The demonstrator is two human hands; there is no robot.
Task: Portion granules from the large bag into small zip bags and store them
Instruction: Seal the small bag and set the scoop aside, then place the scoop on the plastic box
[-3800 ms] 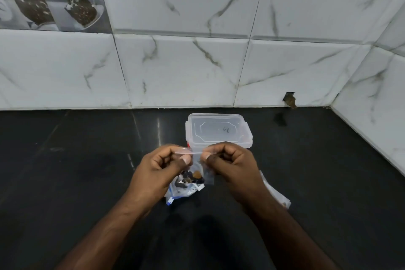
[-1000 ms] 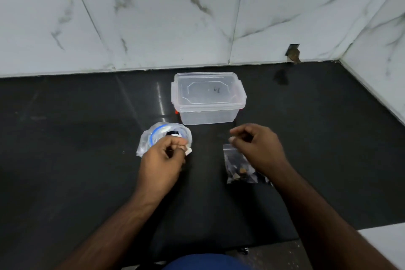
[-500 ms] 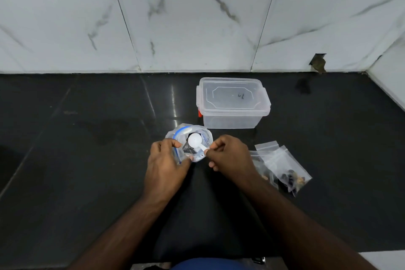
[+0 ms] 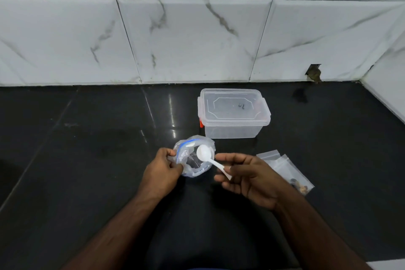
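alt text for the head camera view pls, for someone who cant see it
Over a black counter, the left hand holds open a large clear bag while the right hand holds a white spoon over its mouth. A lidded clear box stands behind, and small zip bags lie to the right.

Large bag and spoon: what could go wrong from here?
The large bag is soft and kept open only by the left hand pinching its rim; it could sag and spill. The right hand pinches the white spoon at the handle's very end, so a loaded scoop might tip.
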